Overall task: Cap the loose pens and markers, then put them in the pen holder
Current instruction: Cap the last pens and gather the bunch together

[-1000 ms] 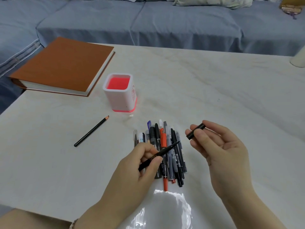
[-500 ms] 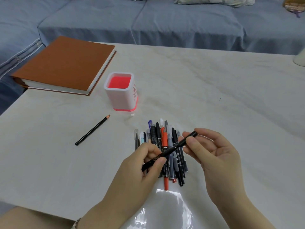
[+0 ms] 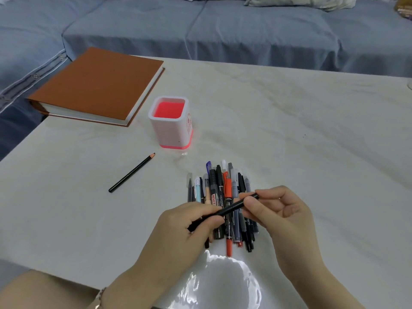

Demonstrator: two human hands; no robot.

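Observation:
I hold a slim black pen (image 3: 230, 208) across both hands, just above a pile of several pens and markers (image 3: 223, 190) lying side by side on the white table (image 3: 312, 141). My left hand (image 3: 185, 233) grips the pen's lower barrel. My right hand (image 3: 278, 217) pinches its capped upper end between thumb and fingers. The pen holder (image 3: 170, 123), a white square cup with a red inside and red base, stands upright beyond the pile, with nothing visible in it. A black pencil (image 3: 132, 173) lies alone to the left of the pile.
A thick brown-covered book (image 3: 98, 85) lies at the table's far left corner. A grey-blue sofa (image 3: 245, 32) runs along the far side. A bright patch of glare (image 3: 223, 284) shines on the table's near edge between my forearms.
One second ago my right hand held the cap apart from the pen. It brought the cap onto the pen's tip, and now both hands hold the joined pen.

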